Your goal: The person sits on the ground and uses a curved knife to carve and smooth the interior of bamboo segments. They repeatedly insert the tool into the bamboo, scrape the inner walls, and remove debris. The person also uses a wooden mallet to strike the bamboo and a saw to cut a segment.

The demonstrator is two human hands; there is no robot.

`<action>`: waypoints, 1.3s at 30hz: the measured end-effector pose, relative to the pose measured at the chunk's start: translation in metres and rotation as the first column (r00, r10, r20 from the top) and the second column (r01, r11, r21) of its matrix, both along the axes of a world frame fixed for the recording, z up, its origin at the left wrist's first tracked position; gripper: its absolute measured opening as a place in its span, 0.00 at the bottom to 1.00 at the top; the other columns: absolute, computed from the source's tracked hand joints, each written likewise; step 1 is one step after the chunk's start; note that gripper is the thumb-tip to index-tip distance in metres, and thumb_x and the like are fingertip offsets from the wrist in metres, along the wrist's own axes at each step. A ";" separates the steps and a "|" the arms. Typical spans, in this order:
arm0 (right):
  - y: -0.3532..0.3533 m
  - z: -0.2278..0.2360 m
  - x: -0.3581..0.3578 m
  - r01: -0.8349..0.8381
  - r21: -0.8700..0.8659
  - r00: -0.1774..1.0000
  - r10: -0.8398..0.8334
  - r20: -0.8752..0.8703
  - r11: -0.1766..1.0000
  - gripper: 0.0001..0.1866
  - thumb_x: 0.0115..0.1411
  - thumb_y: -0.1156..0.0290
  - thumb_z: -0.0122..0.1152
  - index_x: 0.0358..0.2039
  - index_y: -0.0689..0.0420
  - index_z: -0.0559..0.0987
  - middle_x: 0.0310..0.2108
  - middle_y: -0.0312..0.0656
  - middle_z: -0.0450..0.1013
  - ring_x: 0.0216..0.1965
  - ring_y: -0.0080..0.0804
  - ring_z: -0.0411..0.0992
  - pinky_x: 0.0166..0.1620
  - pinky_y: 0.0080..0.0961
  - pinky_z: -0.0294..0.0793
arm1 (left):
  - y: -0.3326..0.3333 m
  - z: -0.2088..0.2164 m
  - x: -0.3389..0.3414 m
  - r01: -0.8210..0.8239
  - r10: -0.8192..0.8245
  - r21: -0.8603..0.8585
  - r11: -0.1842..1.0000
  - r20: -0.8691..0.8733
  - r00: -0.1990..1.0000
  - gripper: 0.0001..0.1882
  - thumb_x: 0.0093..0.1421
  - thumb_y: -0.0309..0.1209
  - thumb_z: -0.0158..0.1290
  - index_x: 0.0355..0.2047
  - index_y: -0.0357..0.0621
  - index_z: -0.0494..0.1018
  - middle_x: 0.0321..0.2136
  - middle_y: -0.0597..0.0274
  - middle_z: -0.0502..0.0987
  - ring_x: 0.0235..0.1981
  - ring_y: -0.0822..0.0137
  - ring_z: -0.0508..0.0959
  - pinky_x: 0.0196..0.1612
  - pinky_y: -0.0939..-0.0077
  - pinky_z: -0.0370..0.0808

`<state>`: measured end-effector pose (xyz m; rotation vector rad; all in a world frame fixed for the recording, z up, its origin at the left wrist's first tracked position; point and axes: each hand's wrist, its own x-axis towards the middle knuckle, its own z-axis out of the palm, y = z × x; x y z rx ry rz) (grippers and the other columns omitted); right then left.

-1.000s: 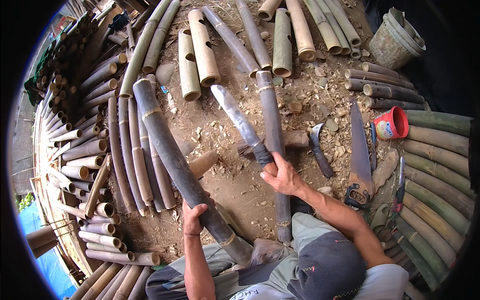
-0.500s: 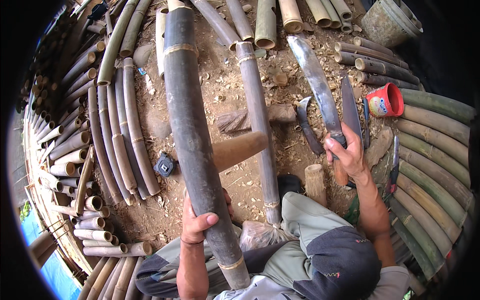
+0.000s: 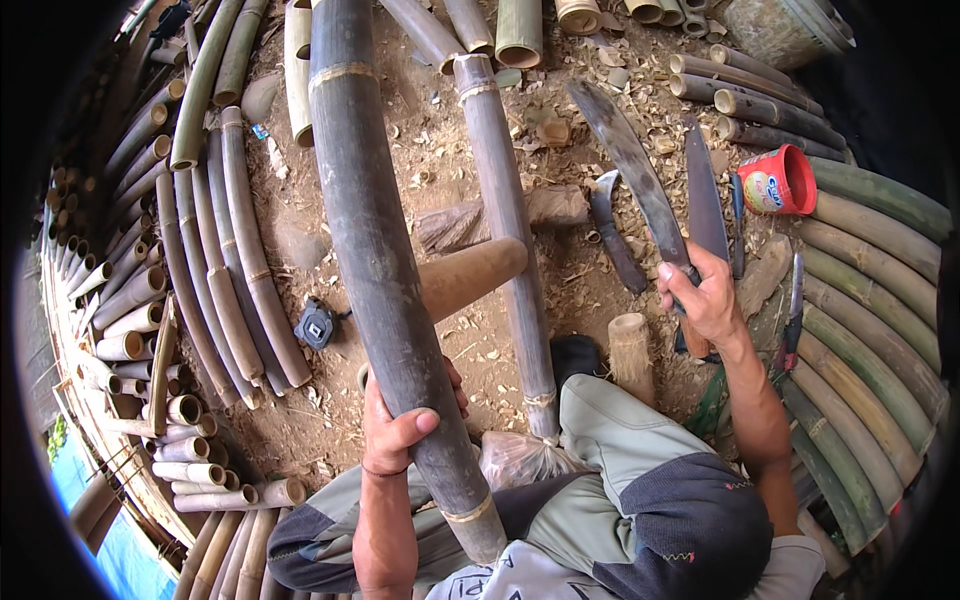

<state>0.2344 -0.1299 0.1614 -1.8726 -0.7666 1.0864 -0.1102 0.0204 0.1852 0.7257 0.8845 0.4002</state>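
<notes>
My left hand (image 3: pixel 398 428) is wrapped round the lower part of a thick dark bamboo pole (image 3: pixel 372 215), thumb lying on its near side. The pole slants away from my lap, past the top edge of the view. Behind it a brown bamboo piece (image 3: pixel 470 278) lies crosswise, its end over another dark bamboo pole (image 3: pixel 505 175) on the ground. In my right hand (image 3: pixel 703 300), closed round the handle, is a machete (image 3: pixel 640 165) with a long curved blade pointing away from me. The blade is apart from the held pole.
A handsaw (image 3: pixel 706 190), a small curved knife (image 3: pixel 612 235) and a red tub (image 3: pixel 776 180) lie at right. A tape measure (image 3: pixel 316 324) is at left. Cut bamboo (image 3: pixel 235 270) is stacked on both sides. A short upright stump (image 3: pixel 631 355) stands near my knee. Wood chips cover the dirt.
The machete has turned in my right hand: its blade was bright and shows dark now. The held bamboo pole reaches farther up and left in the view, along with a slight shift of the whole scene.
</notes>
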 end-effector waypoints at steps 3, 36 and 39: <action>0.001 -0.007 0.003 -0.028 0.008 1.000 0.028 0.001 1.000 0.17 0.66 0.68 0.54 0.53 0.63 0.76 0.26 0.34 0.71 0.26 0.17 0.70 0.31 0.19 0.73 | -0.001 0.000 0.001 -0.008 0.008 -0.006 1.000 -0.004 1.000 0.37 0.40 0.41 0.68 0.46 0.30 0.69 0.34 0.52 0.77 0.31 0.62 0.82 0.34 0.67 0.82; -0.138 0.158 0.189 0.297 -0.579 0.499 0.393 0.772 0.760 0.28 0.52 0.77 0.59 0.57 0.58 0.73 0.48 0.58 0.75 0.50 0.57 0.73 0.54 0.44 0.70 | 0.194 -0.070 0.020 0.557 0.477 0.735 0.387 -0.676 0.561 0.50 0.48 0.32 0.62 0.70 0.46 0.50 0.53 0.38 0.71 0.49 0.46 0.77 0.54 0.57 0.72; -0.123 0.134 0.222 0.355 -0.701 0.521 0.492 0.697 0.618 0.26 0.53 0.75 0.59 0.56 0.53 0.76 0.48 0.57 0.76 0.52 0.55 0.72 0.55 0.44 0.71 | 0.258 -0.124 -0.002 0.680 0.552 0.657 0.324 -0.716 0.428 0.48 0.51 0.36 0.63 0.69 0.45 0.52 0.51 0.39 0.71 0.50 0.42 0.74 0.55 0.53 0.71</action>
